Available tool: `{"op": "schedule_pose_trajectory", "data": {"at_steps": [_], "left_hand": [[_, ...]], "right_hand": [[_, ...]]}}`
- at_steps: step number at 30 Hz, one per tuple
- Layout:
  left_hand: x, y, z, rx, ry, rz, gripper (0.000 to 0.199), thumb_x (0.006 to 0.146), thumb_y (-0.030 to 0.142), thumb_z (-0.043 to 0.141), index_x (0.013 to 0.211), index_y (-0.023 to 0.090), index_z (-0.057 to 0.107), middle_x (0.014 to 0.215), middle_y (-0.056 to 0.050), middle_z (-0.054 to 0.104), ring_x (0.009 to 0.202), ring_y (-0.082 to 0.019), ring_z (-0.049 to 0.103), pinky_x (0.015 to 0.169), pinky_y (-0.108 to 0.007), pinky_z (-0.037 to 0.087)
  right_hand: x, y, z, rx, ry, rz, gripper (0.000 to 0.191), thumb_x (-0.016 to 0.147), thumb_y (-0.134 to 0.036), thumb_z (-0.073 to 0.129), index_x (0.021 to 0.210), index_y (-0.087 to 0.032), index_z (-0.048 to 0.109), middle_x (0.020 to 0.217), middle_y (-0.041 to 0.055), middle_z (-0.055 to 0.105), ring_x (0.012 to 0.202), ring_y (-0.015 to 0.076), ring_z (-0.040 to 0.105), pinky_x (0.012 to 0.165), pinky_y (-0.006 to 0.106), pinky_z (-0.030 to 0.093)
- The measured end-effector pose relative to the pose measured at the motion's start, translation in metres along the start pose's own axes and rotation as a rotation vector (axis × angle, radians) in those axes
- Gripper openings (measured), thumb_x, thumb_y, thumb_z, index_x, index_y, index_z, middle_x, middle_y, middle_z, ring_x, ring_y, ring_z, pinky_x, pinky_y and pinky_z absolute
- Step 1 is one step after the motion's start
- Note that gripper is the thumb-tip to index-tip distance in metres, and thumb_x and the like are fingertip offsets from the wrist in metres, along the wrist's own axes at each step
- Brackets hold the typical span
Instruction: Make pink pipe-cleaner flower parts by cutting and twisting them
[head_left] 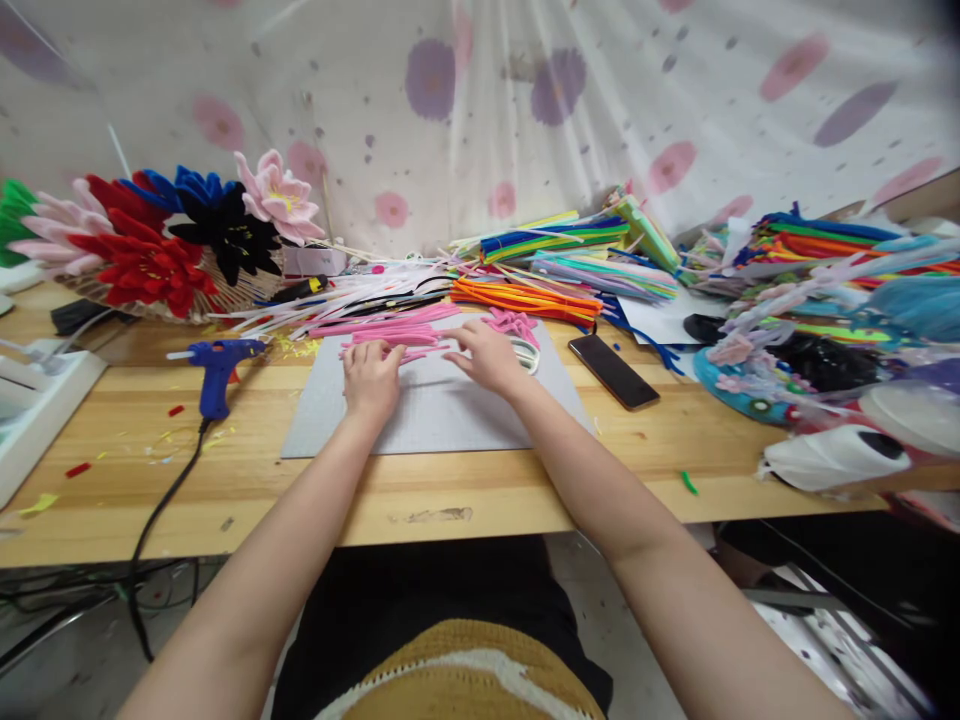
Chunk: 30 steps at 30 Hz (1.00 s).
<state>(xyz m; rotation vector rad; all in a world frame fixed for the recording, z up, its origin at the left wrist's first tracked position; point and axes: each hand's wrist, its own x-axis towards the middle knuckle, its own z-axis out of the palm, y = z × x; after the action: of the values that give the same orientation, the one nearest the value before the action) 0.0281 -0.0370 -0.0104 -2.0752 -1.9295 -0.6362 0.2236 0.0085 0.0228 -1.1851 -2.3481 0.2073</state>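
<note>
My left hand [373, 378] rests on the grey board [442, 415]. Its fingers are curled over short pink pipe cleaners, whose ends stick out past the thumb. To its right is my right hand [486, 357], its thumb and fingers apart, close to the right ends of those pieces. I see nothing held in it. Just beyond both hands lies a bundle of long pink pipe cleaners [386, 322]. Bent pink pipe-cleaner pieces [514, 322] are behind my right hand. Scissors with pale handles [529, 356] lie beside that wrist, their blades hidden.
A blue glue gun [217, 375] with a black cord is on the left, near a power strip [37, 400]. Pipe-cleaner flowers [157, 265] fill the back left. Orange pipe cleaners [525, 298] line the back. A phone [613, 370] and a cluttered pile are right.
</note>
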Motion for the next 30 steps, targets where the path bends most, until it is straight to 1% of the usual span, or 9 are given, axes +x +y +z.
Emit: {"op": "schedule_pose_trajectory", "data": {"at_steps": [4, 7, 9, 11, 14, 17, 19, 25, 30], "left_hand": [[0.000, 0.006, -0.005, -0.050, -0.042, 0.048, 0.038, 0.091, 0.028, 0.031, 0.116, 0.027, 0.060, 0.112, -0.011, 0.057, 0.107, -0.025, 0.046, 0.096, -0.039, 0.028], [-0.001, 0.001, -0.007, -0.141, -0.022, -0.023, 0.041, 0.092, 0.031, 0.028, 0.121, 0.020, 0.056, 0.112, -0.012, 0.057, 0.106, -0.023, 0.049, 0.094, -0.035, 0.033], [-0.002, -0.003, -0.006, -0.274, -0.019, -0.081, 0.040, 0.092, 0.029, 0.028, 0.116, 0.017, 0.057, 0.110, -0.012, 0.058, 0.105, -0.022, 0.051, 0.092, -0.033, 0.037], [-0.002, -0.002, -0.002, -0.478, -0.072, -0.147, 0.036, 0.091, 0.026, 0.031, 0.107, 0.017, 0.061, 0.104, -0.010, 0.061, 0.100, -0.020, 0.055, 0.089, -0.032, 0.040], [-0.001, 0.005, 0.004, -0.923, -0.251, -0.342, 0.027, 0.086, 0.024, 0.041, 0.095, 0.015, 0.065, 0.083, -0.005, 0.065, 0.079, -0.016, 0.061, 0.077, -0.031, 0.047], [-0.002, 0.012, 0.002, -1.381, -0.413, -0.589, 0.016, 0.077, 0.021, 0.056, 0.085, 0.010, 0.065, 0.078, -0.007, 0.066, 0.069, -0.014, 0.062, 0.068, -0.030, 0.051], [-0.003, 0.012, -0.002, -1.532, -0.471, -0.668, 0.013, 0.074, 0.018, 0.062, 0.082, 0.009, 0.065, 0.084, -0.010, 0.067, 0.073, -0.016, 0.065, 0.067, -0.030, 0.053], [-0.008, 0.005, -0.009, -1.544, -0.621, -0.633, 0.015, 0.077, 0.020, 0.061, 0.087, 0.011, 0.067, 0.088, -0.011, 0.070, 0.083, -0.020, 0.067, 0.066, -0.030, 0.055], [-0.009, 0.001, -0.002, -1.539, -0.651, -0.509, 0.022, 0.076, 0.026, 0.064, 0.094, 0.013, 0.066, 0.099, -0.011, 0.069, 0.085, -0.019, 0.067, 0.064, -0.027, 0.056]], "right_hand": [[0.013, -0.023, 0.015, 0.056, -0.088, -0.088, 0.019, 0.085, -0.031, 0.050, 0.086, -0.020, 0.065, 0.091, 0.0097, 0.061, 0.093, 0.0219, 0.050, 0.080, 0.032, 0.035], [0.019, -0.017, 0.024, 0.223, 0.010, 0.030, 0.016, 0.082, -0.030, 0.053, 0.078, -0.019, 0.064, 0.083, 0.0064, 0.060, 0.084, 0.0189, 0.051, 0.076, 0.030, 0.035], [0.020, -0.011, 0.029, 0.446, 0.080, 0.149, 0.017, 0.078, -0.033, 0.056, 0.074, -0.018, 0.062, 0.073, 0.0029, 0.057, 0.072, 0.0149, 0.049, 0.068, 0.027, 0.036], [0.019, -0.009, 0.034, 0.733, 0.103, 0.232, 0.022, 0.074, -0.038, 0.058, 0.070, -0.017, 0.059, 0.064, -0.0005, 0.053, 0.061, 0.0108, 0.045, 0.059, 0.024, 0.034], [0.015, -0.014, 0.044, 1.108, 0.113, 0.312, 0.031, 0.066, -0.046, 0.064, 0.067, -0.016, 0.055, 0.056, -0.0049, 0.046, 0.049, 0.0061, 0.035, 0.048, 0.021, 0.027], [0.011, -0.020, 0.053, 1.306, 0.091, 0.395, 0.036, 0.059, -0.048, 0.069, 0.067, -0.016, 0.053, 0.050, -0.0080, 0.041, 0.043, 0.0041, 0.030, 0.043, 0.020, 0.020], [0.010, -0.022, 0.056, 1.359, 0.060, 0.398, 0.037, 0.058, -0.048, 0.070, 0.067, -0.016, 0.052, 0.049, -0.0085, 0.042, 0.042, 0.0035, 0.031, 0.042, 0.020, 0.019], [0.005, -0.026, 0.055, 1.354, 0.013, 0.336, 0.036, 0.061, -0.046, 0.070, 0.068, -0.016, 0.052, 0.052, -0.0061, 0.053, 0.041, 0.0026, 0.034, 0.041, 0.019, 0.020], [0.004, -0.026, 0.057, 1.376, -0.027, 0.336, 0.035, 0.061, -0.044, 0.071, 0.072, -0.015, 0.055, 0.056, -0.0048, 0.057, 0.042, 0.0026, 0.037, 0.042, 0.018, 0.025]]}}
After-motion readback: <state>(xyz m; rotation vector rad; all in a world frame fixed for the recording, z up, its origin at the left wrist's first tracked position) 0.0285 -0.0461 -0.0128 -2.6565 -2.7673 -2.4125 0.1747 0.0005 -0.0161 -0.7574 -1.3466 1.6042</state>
